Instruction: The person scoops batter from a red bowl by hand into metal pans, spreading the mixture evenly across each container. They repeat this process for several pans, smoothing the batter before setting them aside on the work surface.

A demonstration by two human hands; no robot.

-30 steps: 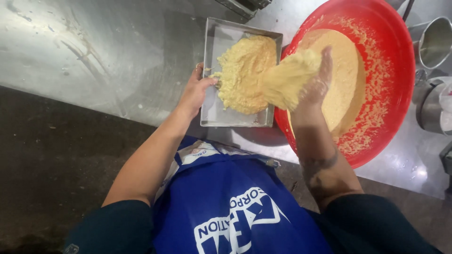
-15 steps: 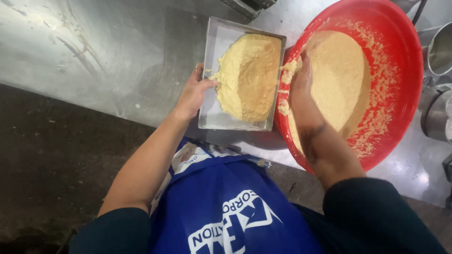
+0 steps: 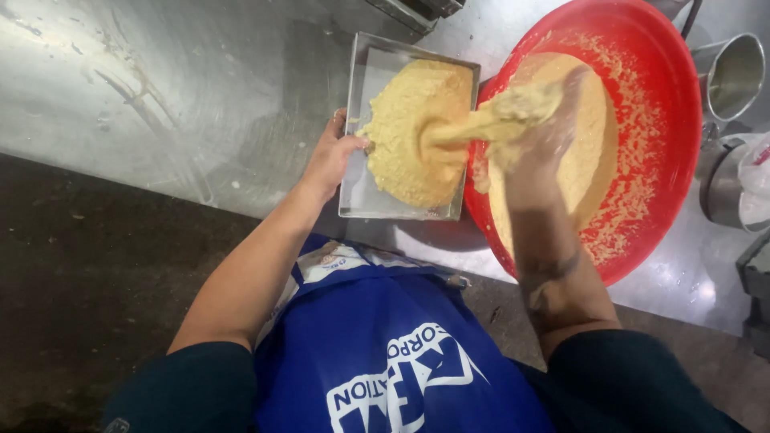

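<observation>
Table (image 3: 184, 104): brushed stainless steel, dull sheen, scuffed and smeared, with a few pale specks. Below its front edge, a dark, rough floor (image 3: 72, 305).

Left hand (image 3: 333, 156): fingers clamped on the left rim of a shallow rectangular metal tray (image 3: 358, 192), thumb over the edge. The tray lies flat on the table, touching the basin at its right. Inside it sits a mound of pale yellow dough (image 3: 413, 132) — coarse, crumbly, moist — heaped toward the right half; the left strip of the tray floor shows bare metal.

Right hand (image 3: 541, 132): blurred and coated in the same mixture, raised over the left rim of a large round red plastic basin (image 3: 674, 120). A stretched clump of dough (image 3: 489, 120) hangs from it across to the tray. Whether the fingers are together or apart — cannot tell.

The basin holds a smooth yellow mass, its walls spattered with crumbs. Right of it stand steel cups (image 3: 734, 76).
</observation>
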